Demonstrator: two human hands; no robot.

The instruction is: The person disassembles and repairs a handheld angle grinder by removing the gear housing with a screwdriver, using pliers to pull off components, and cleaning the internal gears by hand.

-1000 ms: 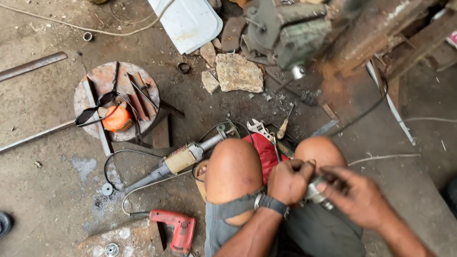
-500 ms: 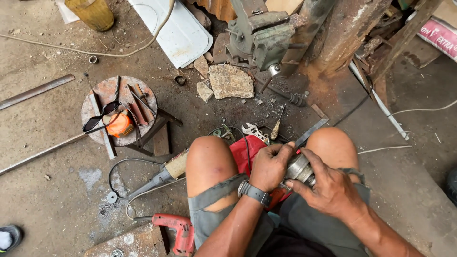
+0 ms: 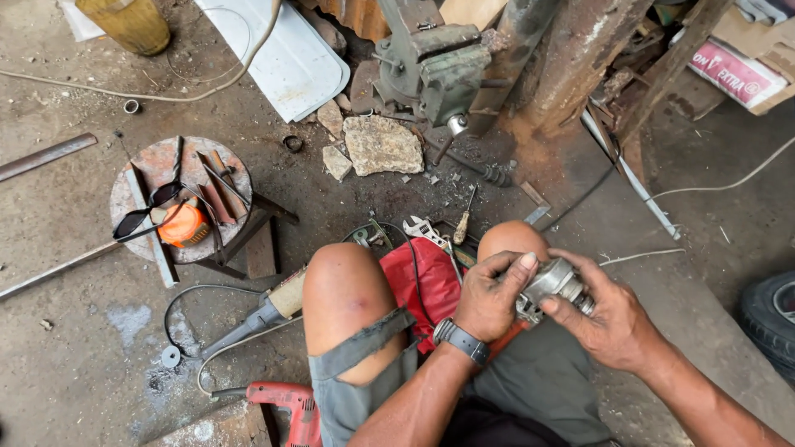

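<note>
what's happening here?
A person sits on a workshop floor, knees up, holding a small grey metal part in both hands over the lap. The left hand grips it from the left and the right hand cups it from the right. A red cloth lies between the knees. An angle grinder and a red drill lie on the floor by the left knee. Sunglasses rest on a round stool further left.

Small grey metal motor part [image 3: 553, 285], cylindrical, grimy, lying crosswise above my right knee, gripped between my left hand [image 3: 490, 300] and my right hand [image 3: 609, 319]
</note>
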